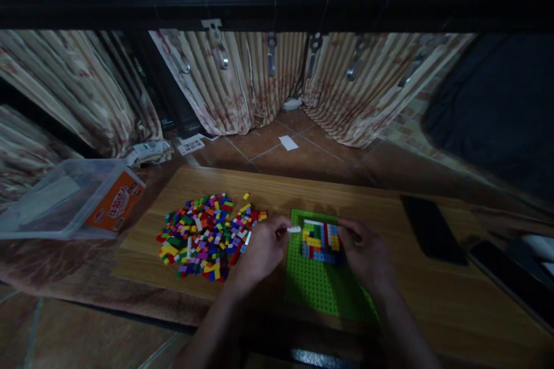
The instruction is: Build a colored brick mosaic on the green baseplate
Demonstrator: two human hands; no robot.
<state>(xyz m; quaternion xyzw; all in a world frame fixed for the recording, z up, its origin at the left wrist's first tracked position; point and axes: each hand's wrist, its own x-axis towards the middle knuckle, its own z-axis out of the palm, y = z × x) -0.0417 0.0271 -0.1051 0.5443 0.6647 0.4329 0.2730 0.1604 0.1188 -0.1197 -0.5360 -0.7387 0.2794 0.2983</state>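
Between the thumb and fingers of my left hand [267, 244] is a small white building brick [294, 229], held just above the left edge of the green baseplate [318, 288]. A low block of several coloured bricks [320, 240], with white, yellow, red, green and blue among them, sits on the baseplate's far half. My right hand [362, 247] is at the right side of that block, fingers bent and touching or very near it. Whether it pinches a brick there is hidden. To the left of my left hand lies a loose pile of mixed bricks [201, 236].
The wooden table [259, 184] carries a dark flat slab [433, 229] and a phone-like dark object [511, 277] on the right. A clear plastic bin [56, 230] with an orange label stands at the left. Curtains [242, 86] hang behind a dark bar [277, 8].
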